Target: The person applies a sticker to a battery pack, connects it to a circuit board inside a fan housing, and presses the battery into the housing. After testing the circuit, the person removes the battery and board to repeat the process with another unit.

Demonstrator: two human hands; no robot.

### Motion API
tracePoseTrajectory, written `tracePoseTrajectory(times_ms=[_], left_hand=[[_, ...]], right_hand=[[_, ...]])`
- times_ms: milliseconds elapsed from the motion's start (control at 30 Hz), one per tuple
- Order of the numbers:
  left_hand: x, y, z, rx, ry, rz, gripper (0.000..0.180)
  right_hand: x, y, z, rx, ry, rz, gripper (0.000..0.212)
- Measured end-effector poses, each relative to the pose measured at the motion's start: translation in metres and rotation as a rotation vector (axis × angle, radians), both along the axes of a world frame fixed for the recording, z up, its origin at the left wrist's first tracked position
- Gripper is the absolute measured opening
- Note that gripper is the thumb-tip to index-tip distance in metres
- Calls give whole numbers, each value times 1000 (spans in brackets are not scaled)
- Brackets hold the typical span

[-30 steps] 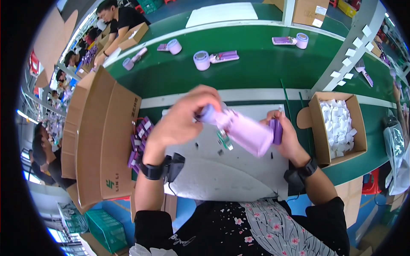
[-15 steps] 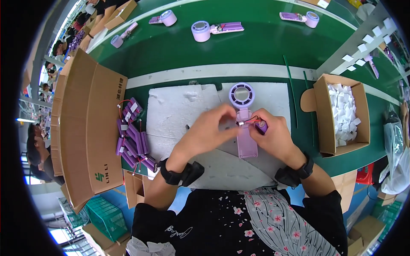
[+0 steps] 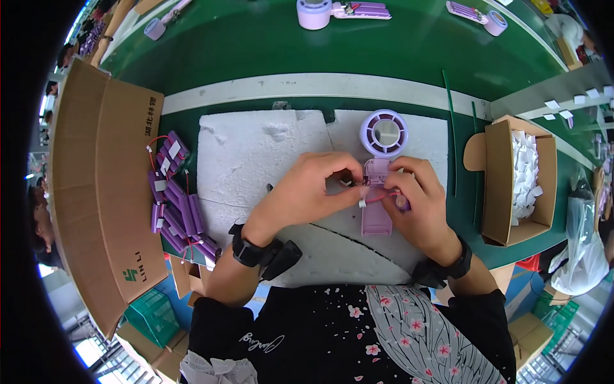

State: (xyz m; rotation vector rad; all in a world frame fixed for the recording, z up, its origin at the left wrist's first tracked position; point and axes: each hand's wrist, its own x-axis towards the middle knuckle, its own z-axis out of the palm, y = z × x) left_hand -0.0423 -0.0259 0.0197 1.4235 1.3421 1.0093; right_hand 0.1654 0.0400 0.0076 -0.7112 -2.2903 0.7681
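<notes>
A purple handheld fan (image 3: 384, 133) lies on white foam boards (image 3: 256, 147), its round head away from me and its open handle shell (image 3: 377, 221) toward me. My right hand (image 3: 419, 205) is curled round a purple battery (image 3: 403, 203) beside the handle, thumb and fingers closed. Red wiring with a small white connector (image 3: 362, 203) runs from the battery across the shell. My left hand (image 3: 313, 189) is closed in a pinch at the left side of the fan's neck. What sits between its fingertips is too small to make out.
Several wired purple batteries (image 3: 182, 205) are heaped at left beside a tall cardboard box (image 3: 121, 185). A carton of white pieces (image 3: 489, 211) stands at right. More fans (image 3: 314, 14) lie on the green surface beyond a pale rail (image 3: 256, 86). Green strips (image 3: 451, 128) lie right of the foam.
My left hand has closed its fingers in from an open curve to a pinch at the neck. The white connector now hangs lower over the shell. The whole view has shifted.
</notes>
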Motion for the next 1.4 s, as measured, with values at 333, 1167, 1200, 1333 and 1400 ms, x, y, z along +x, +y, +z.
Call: tracePoseTrajectory(times_ms=[333,1167,1200,1333,1400], left_hand=[[2,3,5,163,111,-42,16],[5,4,-1,211,124,-68,13],[4,3,1,196,106,-65,14],[2,1,-1,195,79,-65,19],[1,2,-5,255,109,-71,23]], right_hand=[[-5,8,1,69,68,171,34],[-3,12,10,16,-19,215,32],[-3,13,9,8,-21,220,32],[-5,10,7,23,10,176,36],[-4,10,11,21,-18,189,35]])
